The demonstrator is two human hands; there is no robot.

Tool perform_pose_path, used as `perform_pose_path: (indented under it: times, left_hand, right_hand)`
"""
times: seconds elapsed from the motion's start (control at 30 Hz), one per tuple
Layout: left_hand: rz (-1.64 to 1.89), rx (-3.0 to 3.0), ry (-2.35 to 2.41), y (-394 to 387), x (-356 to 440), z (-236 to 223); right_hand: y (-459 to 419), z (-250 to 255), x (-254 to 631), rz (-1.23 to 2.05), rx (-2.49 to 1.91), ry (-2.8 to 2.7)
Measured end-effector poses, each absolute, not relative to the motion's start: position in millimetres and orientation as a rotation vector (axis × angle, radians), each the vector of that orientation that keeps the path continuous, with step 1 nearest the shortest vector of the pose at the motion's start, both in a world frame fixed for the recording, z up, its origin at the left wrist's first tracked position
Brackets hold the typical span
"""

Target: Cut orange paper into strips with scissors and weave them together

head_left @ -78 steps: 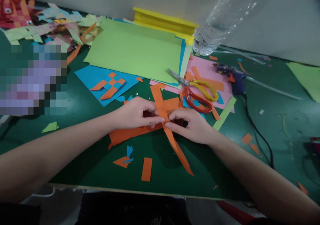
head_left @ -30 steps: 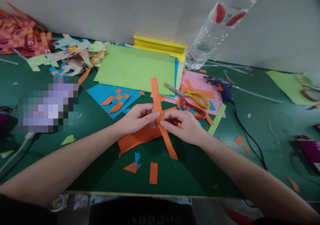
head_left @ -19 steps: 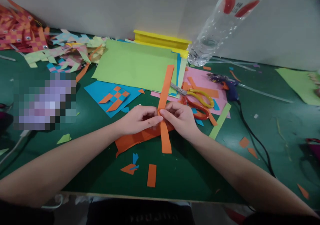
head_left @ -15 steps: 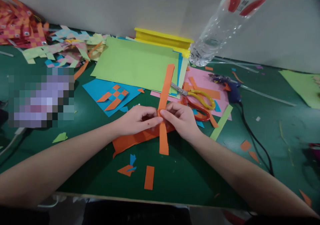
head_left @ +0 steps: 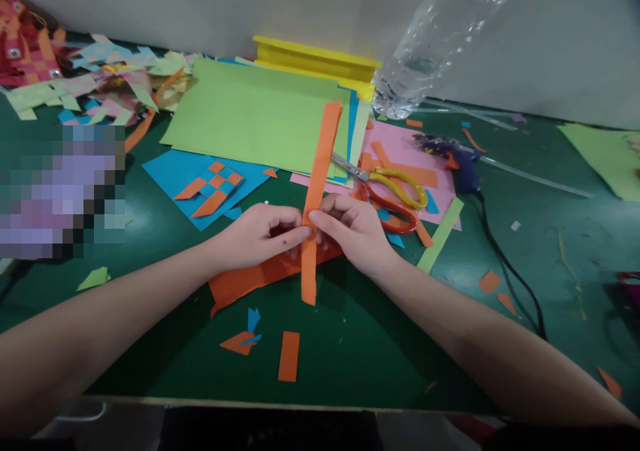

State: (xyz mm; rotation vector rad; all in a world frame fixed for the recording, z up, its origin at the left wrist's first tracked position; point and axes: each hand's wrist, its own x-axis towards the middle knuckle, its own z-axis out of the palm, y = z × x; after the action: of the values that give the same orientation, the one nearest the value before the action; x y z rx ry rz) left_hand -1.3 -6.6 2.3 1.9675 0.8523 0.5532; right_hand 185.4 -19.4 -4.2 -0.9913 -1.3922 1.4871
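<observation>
Orange paper strip [head_left: 321, 157], one: held in front of the person, off the surface [head_left: 360, 364], its long side running away from the body, far end slanting slightly right.

Left hand [head_left: 255, 236]: grip clamped on the strip's left edge, thumb on top.

Right hand [head_left: 359, 234]: grip clamped on the same strip just beside the left, thumb pressed on its face, other fingers curled behind.

Orange sheet [head_left: 243, 286], one: lying under the hands, partly hidden by them.

Orange rectangle [head_left: 289, 356], one: flat, near the front edge.

Blue scraps [head_left: 253, 319]: to the rectangle's left, one piece across an orange scrap [head_left: 237, 343].

Paper fish [head_left: 219, 185], one: orange and blue check, on a blue sheet [head_left: 161, 169].

Green sheets [head_left: 250, 107]: stacked beyond the hands.

Scissors [head_left: 362, 173], one pair: a yellow and a red handle, partly over a pink sheet [head_left: 400, 136].

Glue gun [head_left: 468, 172], one: blue, dark cord, right of the scissors.

Bottle [head_left: 425, 51], one: clear plastic, by the wall.
</observation>
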Motion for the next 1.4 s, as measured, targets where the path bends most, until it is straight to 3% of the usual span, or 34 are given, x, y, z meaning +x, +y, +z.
perform_pose_path:
  times: [1.4]
  left_hand:
    - [0.518, 1.974, 0.779, -6.8, -3.0, 5.3]
  right_hand:
    - [-20.7, -5.5, 185.2, 1.454, -0.98, -1.409]
